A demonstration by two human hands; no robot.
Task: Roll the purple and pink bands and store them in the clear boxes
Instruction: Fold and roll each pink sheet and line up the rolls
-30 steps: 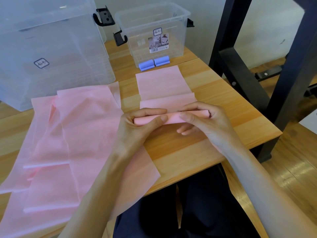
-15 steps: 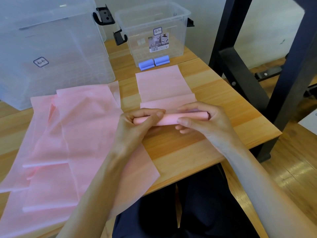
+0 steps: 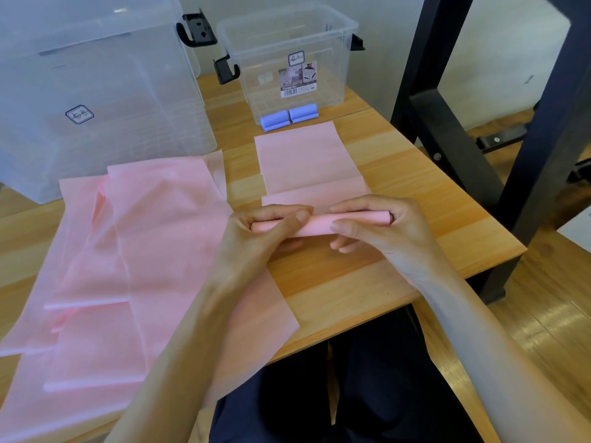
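Your left hand (image 3: 256,238) and right hand (image 3: 380,231) grip the pink band's roll (image 3: 319,227) on the wooden table (image 3: 431,225); clear boxes (image 3: 287,59) stand behind, black frame (image 3: 454,148) on your right.

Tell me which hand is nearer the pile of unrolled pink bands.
Left. The left hand holds the roll's end beside the pile, its wrist over the pile's edge; the right hand holds the far end.
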